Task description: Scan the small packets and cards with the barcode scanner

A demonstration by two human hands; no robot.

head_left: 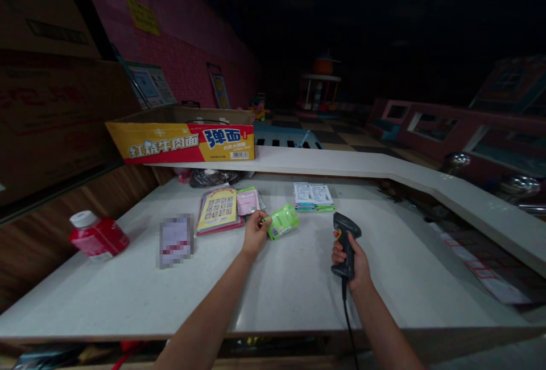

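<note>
My left hand [255,234] pinches the left end of a bright green packet [283,222] above the white counter. My right hand [358,262] is wrapped round the grip of a black barcode scanner [346,245] with an orange trigger; its head points left, toward the packet. A cable [347,313] runs down from the scanner past the counter's front edge. Just beyond my left hand lies a pink packet [248,202], beside a stack of booklets with a yellow cover [218,210]. Two piles of small packets [313,195] lie farther back, between my hands.
A red bottle with a white cap [99,237] leans at the left, near a blurred-out card [176,240]. A yellow and red noodle carton [187,142] stands on the raised ledge [324,160] along the back. Brown cardboard boxes [55,114] rise at the far left.
</note>
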